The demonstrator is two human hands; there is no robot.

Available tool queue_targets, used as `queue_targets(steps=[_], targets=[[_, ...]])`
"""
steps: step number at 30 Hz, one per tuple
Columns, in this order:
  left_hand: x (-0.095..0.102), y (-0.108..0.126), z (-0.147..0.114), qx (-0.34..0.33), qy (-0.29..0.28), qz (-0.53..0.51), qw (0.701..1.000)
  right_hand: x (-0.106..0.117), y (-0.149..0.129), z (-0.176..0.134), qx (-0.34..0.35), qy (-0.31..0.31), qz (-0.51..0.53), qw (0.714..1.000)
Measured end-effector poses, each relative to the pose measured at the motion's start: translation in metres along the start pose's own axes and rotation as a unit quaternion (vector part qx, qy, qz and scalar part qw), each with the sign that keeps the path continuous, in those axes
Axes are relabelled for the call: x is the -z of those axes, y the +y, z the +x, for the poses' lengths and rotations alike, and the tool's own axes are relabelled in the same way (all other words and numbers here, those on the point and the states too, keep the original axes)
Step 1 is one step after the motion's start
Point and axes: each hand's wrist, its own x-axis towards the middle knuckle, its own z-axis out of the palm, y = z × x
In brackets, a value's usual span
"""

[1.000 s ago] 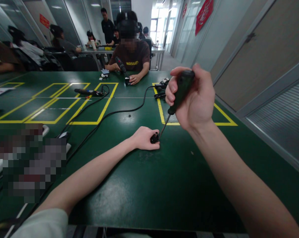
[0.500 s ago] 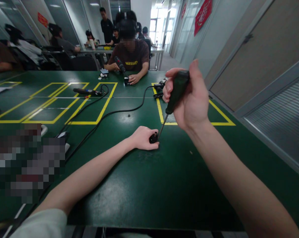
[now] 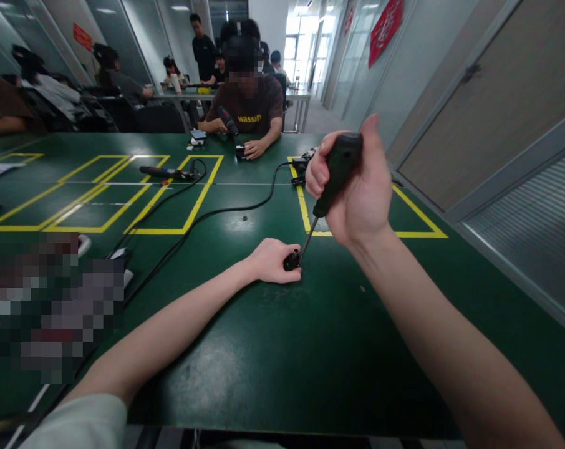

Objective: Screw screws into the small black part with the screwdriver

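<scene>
My right hand is closed around the dark green handle of a screwdriver, held tilted with the handle up and to the right. Its thin metal shaft runs down to a small black part with a short round post standing up from it. The tip meets the right side of that part; exactly where it sits is too small to tell. My left hand rests on the green table, fingers wrapped round the black part and pinning it there. Much of the part is hidden by the fingers.
A black cable crosses the table to a black device at the far right. Left of it lies a dark pen-shaped tool with its cord. Yellow tape marks rectangles. Opposite, a person holds a power screwdriver.
My right thumb and fingers have shifted slightly on the screwdriver handle, which has turned or moved a little. My left hand stays in place on the black part.
</scene>
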Motion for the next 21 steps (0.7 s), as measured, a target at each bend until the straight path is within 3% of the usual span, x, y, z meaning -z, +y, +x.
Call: queue_targets(steps=[3,8,15,21], targets=[[0.0007,0.0006,0.0001,-0.001,0.001,-0.001,1.0,0.0007,0.0012,-0.0013,0.008,-0.013,0.016,1.0],[0.0017,0.0011,-0.0003,-0.003,-0.002,0.0,1.0,-0.0002,-0.0018,-0.0058,0.017,0.019,-0.007,1.0],[0.0006,0.0004,0.0001,0.003,-0.004,-0.003,1.0,0.0001,-0.0055,0.0018,-0.012,-0.009,0.002,1.0],[0.0018,0.001,0.0001,0.003,-0.008,-0.004,1.0,-0.004,-0.0059,-0.0014,0.001,-0.014,0.027,1.0]])
